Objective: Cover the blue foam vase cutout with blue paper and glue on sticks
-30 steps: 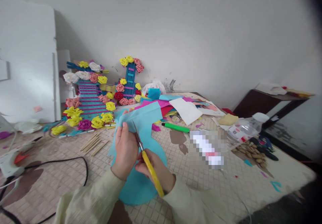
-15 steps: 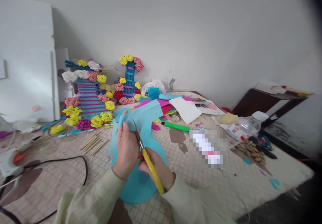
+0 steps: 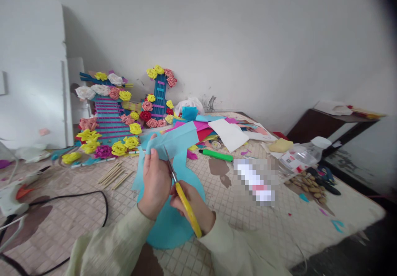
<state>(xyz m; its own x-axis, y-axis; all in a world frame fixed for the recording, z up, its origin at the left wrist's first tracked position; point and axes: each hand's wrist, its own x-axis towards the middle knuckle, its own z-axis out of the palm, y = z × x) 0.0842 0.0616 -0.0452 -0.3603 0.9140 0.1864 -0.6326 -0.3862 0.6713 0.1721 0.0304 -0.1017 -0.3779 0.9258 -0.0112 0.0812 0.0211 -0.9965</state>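
Observation:
My right hand (image 3: 192, 205) is closed round the yellow handle of a pair of scissors (image 3: 187, 210). The blades point up and away, with their tips against a light blue paper sheet (image 3: 181, 133). My left hand (image 3: 156, 181) pinches that sheet between thumb and fingers, just left of the blades. Beneath both hands lies a larger blue rounded shape (image 3: 173, 230), flat on the table; its middle is partly hidden by my hands and wrists.
Two flower-trimmed blue pieces (image 3: 108, 119) stand at the back left. Thin wooden sticks (image 3: 111, 176) and a glue gun (image 3: 18, 193) with a black cable lie left. Coloured paper (image 3: 228, 133), a green marker (image 3: 217, 155), a plastic bottle (image 3: 299, 158) and shelled-nut-like pieces (image 3: 310, 185) are right.
Hardly anything differs. The blue sheet's right end has shifted slightly left, and both hands keep their grip in nearly the same place.

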